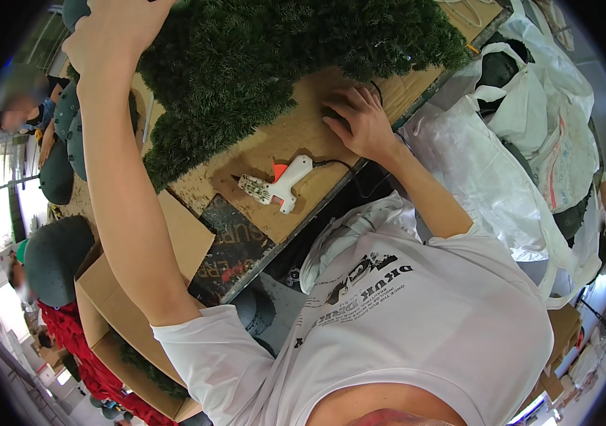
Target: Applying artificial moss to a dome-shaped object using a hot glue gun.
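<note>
Dense artificial greenery (246, 78) in dark green spreads over the far part of a cardboard-covered table (246, 156). My left arm stretches past its left side, and my left hand (115, 35) is at the upper left edge, beside a dark green rounded shell (74, 11). Its fingers are bent away or cut off, so a grip cannot be made out. My right hand (367, 124) rests on the cardboard near the greenery's front edge, fingers apart and holding nothing visible. Between my arms lies a white glue gun (278, 184) with an orange trigger, its black cord running right.
An open cardboard box (122, 284) with greenery inside stands at the lower left, near a dark dome (58, 259) and red material (79, 348). White sacks (488, 156) holding dark shells crowd the table's right edge. Another person (33, 106) is at the far left.
</note>
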Action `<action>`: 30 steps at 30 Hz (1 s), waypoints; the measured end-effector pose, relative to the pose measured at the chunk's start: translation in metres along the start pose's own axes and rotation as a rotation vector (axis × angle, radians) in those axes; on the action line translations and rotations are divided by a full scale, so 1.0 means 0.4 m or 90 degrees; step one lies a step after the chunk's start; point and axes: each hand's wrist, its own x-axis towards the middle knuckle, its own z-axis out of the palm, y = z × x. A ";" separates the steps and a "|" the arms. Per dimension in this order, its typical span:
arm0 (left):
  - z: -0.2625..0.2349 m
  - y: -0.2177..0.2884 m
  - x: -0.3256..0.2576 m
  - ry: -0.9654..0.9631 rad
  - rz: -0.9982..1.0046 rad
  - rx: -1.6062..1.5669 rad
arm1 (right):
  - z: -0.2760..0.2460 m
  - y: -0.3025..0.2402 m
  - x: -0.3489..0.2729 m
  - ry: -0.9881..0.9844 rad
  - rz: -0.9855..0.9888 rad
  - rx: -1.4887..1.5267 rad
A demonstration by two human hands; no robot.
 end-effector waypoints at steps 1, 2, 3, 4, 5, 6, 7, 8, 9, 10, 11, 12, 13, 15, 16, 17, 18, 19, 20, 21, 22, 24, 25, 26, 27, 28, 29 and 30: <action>0.002 0.001 0.000 0.029 0.003 0.022 | 0.001 0.000 0.000 0.004 0.010 -0.010; 0.005 0.003 0.000 0.057 0.007 0.043 | 0.002 0.000 0.000 0.006 0.018 -0.017; 0.007 0.005 -0.001 0.055 0.011 0.045 | 0.004 0.001 0.000 0.006 0.025 -0.018; 0.010 0.006 -0.001 0.043 -0.002 0.053 | 0.006 0.003 0.001 0.002 0.042 -0.011; 0.013 0.008 -0.002 0.030 -0.015 0.062 | 0.008 0.004 0.001 -0.003 0.060 -0.005; 0.015 0.010 -0.001 0.029 -0.012 0.063 | 0.009 0.004 0.002 -0.003 0.062 -0.003; 0.018 0.012 0.000 0.035 -0.019 0.074 | 0.009 0.003 0.003 -0.004 0.037 0.014; 0.021 0.013 0.001 0.040 -0.026 0.084 | 0.007 0.000 0.004 -0.019 0.034 0.029; 0.023 0.015 0.001 0.040 -0.022 0.085 | 0.002 -0.005 0.007 -0.004 0.015 0.032; 0.024 0.015 0.001 0.054 -0.020 0.092 | -0.005 -0.013 0.008 0.007 0.034 0.061; 0.024 0.015 0.002 0.070 -0.020 0.099 | -0.015 -0.024 0.012 0.019 0.049 0.089; 0.023 0.015 0.002 0.071 -0.022 0.101 | -0.027 -0.036 0.018 0.019 0.047 0.091; 0.021 0.014 0.001 0.069 -0.014 0.087 | -0.040 -0.052 0.024 0.022 0.057 0.108; 0.015 0.011 0.000 0.070 -0.008 0.076 | -0.071 -0.088 0.040 0.026 0.065 0.128; 0.010 0.009 0.001 0.044 0.002 0.052 | -0.086 -0.107 0.049 -0.005 0.118 0.210; 0.007 0.007 0.000 0.019 0.012 0.030 | -0.100 -0.127 0.058 -0.037 0.170 0.292; 0.004 0.006 -0.001 0.022 0.011 0.034 | -0.111 -0.145 0.069 -0.034 0.166 0.295; 0.002 0.005 -0.001 0.034 0.021 0.039 | -0.120 -0.162 0.078 -0.006 0.134 0.426; 0.001 0.004 -0.002 0.047 0.030 0.044 | -0.126 -0.177 0.085 0.013 0.115 0.550; 0.000 0.003 -0.003 0.051 0.029 0.048 | -0.131 -0.189 0.090 0.025 0.094 0.559; 0.000 0.003 -0.003 0.046 0.029 0.052 | -0.133 -0.196 0.095 0.055 0.096 0.667; 0.000 0.002 -0.002 0.042 0.027 0.057 | -0.131 -0.200 0.108 0.101 0.025 0.832; 0.000 0.001 -0.001 0.040 0.029 0.044 | -0.130 -0.200 0.111 0.094 0.043 0.812; -0.001 0.002 0.000 0.038 0.031 0.030 | -0.128 -0.197 0.117 0.091 0.048 0.839; -0.002 0.003 0.001 0.042 0.032 0.029 | -0.129 -0.195 0.120 0.090 0.050 0.852; -0.005 0.003 0.002 0.036 0.028 0.033 | -0.131 -0.194 0.125 0.089 0.051 0.865; -0.007 0.005 0.001 0.031 0.024 0.037 | -0.137 -0.194 0.127 0.085 0.086 0.894; -0.009 0.005 0.001 0.034 0.023 0.038 | -0.143 -0.195 0.132 0.083 0.104 0.932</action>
